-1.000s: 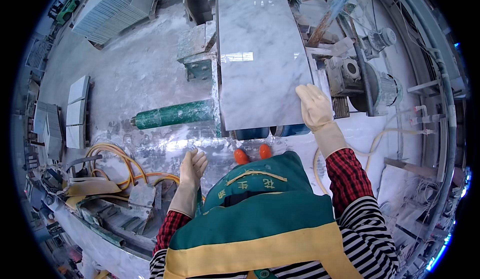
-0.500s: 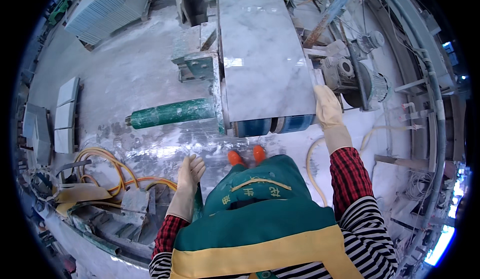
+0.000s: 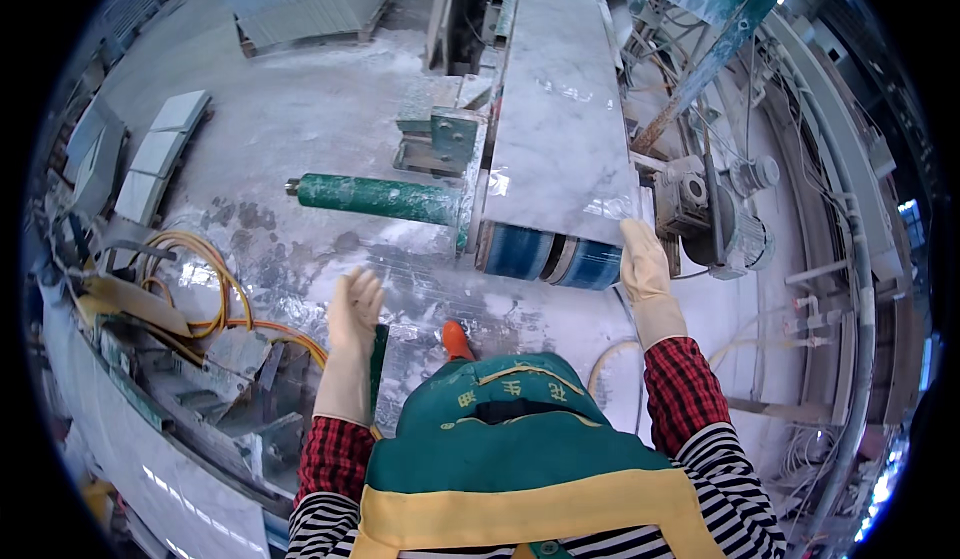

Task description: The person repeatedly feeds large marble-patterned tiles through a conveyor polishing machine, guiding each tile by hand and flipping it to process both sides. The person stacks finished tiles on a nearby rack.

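My gloved right hand (image 3: 645, 264) rests flat on the marble slab's (image 3: 560, 109) near corner above the blue rollers (image 3: 550, 254); my left hand (image 3: 355, 304) hovers spread, holding nothing.

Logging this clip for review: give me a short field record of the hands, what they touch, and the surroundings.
Setting: wet, dusty stone workshop floor
Right hand: gloved, palm flat on the near corner of the long grey marble slab
Left hand: gloved, fingers spread, touching nothing
Under slab: blue roller
Left of slab: green cylinder
Far left: orange hose
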### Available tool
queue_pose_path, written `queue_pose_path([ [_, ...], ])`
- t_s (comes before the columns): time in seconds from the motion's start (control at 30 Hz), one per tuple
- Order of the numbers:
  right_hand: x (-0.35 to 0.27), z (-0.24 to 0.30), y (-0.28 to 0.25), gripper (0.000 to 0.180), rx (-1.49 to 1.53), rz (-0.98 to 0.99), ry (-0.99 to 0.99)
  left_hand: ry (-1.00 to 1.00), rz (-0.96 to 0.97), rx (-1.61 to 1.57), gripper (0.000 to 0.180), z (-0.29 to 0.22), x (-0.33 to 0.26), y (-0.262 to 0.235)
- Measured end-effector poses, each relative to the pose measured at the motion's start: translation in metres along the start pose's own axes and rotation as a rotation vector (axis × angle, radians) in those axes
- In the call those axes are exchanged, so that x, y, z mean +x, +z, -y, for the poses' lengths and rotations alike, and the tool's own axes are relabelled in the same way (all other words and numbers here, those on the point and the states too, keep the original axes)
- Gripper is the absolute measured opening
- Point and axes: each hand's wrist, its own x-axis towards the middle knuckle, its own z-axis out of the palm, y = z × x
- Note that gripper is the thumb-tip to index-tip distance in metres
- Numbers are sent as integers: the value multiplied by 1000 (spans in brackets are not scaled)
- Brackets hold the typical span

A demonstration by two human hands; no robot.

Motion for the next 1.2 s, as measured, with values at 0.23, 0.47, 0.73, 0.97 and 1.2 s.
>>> queue_pose_path([
  [0.23, -81, 17, 5, 34, 113, 73, -42, 449, -398, 229, 43, -57, -113, -124],
  [0.47, -245, 49, -7, 36, 197, 217, 128, 729, -810, 1287, 56, -37, -280, -273],
  [0.73, -273, 49, -60, 28, 126, 143, 128, 768, -943, 1969, 61, 39, -345, -335],
  [0.97, -295, 58, -53, 32, 70, 251, 47, 834, -837, 1751, 39, 19, -367, -285],
  [1.2, -258, 267, -15, 27, 238, 357, -339, 965, -397, 1575, 44, 20, -424, -341],
])
